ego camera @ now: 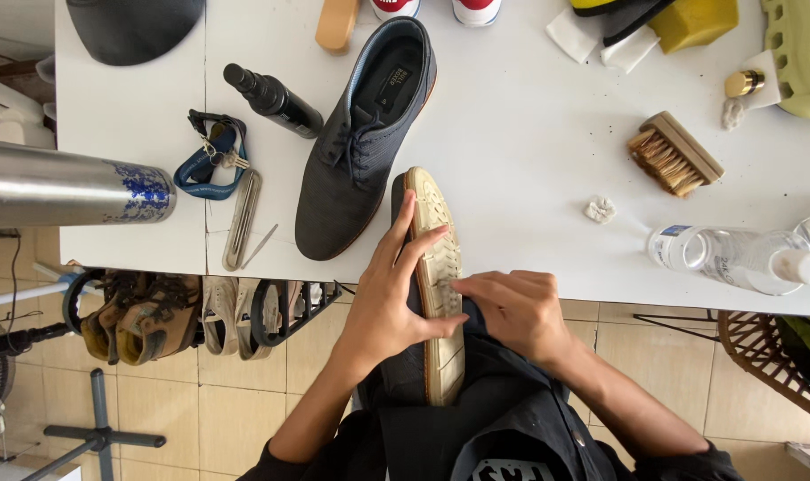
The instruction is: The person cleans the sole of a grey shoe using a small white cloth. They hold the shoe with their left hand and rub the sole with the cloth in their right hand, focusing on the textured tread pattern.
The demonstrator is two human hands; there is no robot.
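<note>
The person holds a dark shoe (433, 294) turned on its side, its pale ridged sole facing up, with the toe resting on the near edge of the white counter (529, 205) and the heel propped on the lap. The left hand (391, 303) lies spread over the upper, fingers reaching across the sole and thumb wrapped round it, so it steadies the shoe rather than clamps it. The right hand (516, 312) is curled nearly closed with its fingertips pressed against the sole's edge; whether it pinches a small tool or cloth cannot be told. The main risk looks to be slippage: only the toe bears on the counter's edge, so a hard push along the sole could swing it off and drop the shoe toward the tiled floor. A slip might also drive the toe into the matching dark lace-up shoe (365, 134) standing just beside it. Farther along the near edge, a clear plastic bottle (734, 258) lies on its side near the right corner and a steel flask (71, 189) overhangs the left end; a jolt to the counter could set either rolling. The wooden bristle brush (674, 153) and black spray bottle (273, 100) sit well back and seem safe.
</note>
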